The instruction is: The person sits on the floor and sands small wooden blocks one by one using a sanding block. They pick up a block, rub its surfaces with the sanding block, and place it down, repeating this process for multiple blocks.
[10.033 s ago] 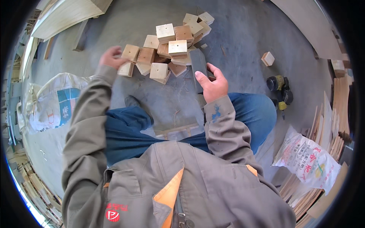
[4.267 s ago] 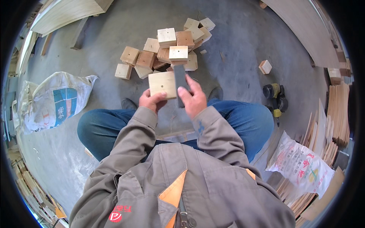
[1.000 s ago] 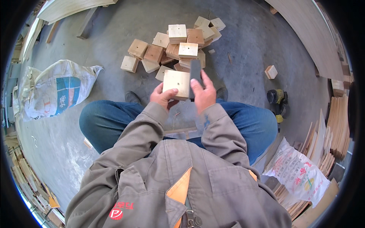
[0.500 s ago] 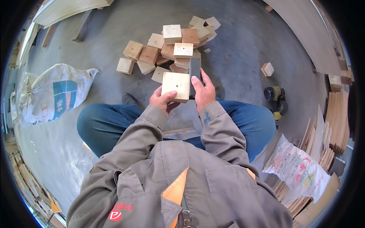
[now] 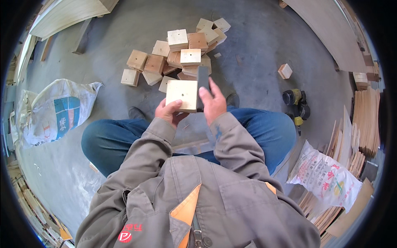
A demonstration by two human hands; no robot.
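Observation:
My left hand (image 5: 168,110) grips a pale square wooden block (image 5: 182,94) from its near left corner, thumb on the top face beside a small dark hole. My right hand (image 5: 214,101) is closed round a narrow dark grey sanding block (image 5: 202,78), which stands on edge against the wooden block's right side. Its far end sticks out beyond the wooden block. The fingers under both pieces are mostly hidden. Just beyond my hands lies a loose pile of similar wooden blocks (image 5: 154,64) on the floor, some paler and some redder, several with a small hole on top.
A yellow and black cordless drill (image 5: 294,98) lies right of my right knee, with a single wooden block (image 5: 285,71) beyond it. White woven sacks lie at left (image 5: 49,109) and lower right (image 5: 324,175). Stacked thin boards (image 5: 366,122) line the right side.
The whole view has shifted slightly, so the pile and my hands appear farther left. Both hands keep their grips, and the sanding block stays against the wooden block's side.

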